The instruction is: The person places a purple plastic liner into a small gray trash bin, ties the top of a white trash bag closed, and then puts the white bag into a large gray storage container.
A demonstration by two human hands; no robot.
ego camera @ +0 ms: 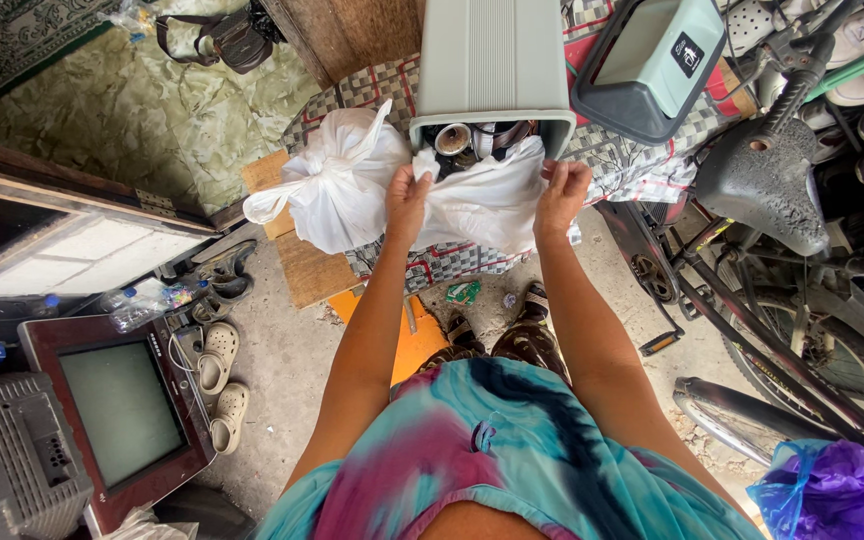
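Observation:
A grey ribbed bin (492, 60) lies tipped on a checked cloth, its mouth toward me, with cans and rubbish showing inside. A white plastic bag (482, 205) hangs at that mouth. My left hand (407, 195) grips the bag's left edge and my right hand (562, 190) grips its right edge, holding it spread apart. A second white bag (337, 180), tied shut and full, rests just left of my left hand.
The bin's grey-green lid (647, 60) lies to the right. A bicycle (782, 200) stands at the right, with a purple bag (837, 495) below it. An old television (122, 415), sandals (217, 360) and a plastic bottle (142, 300) sit at the left.

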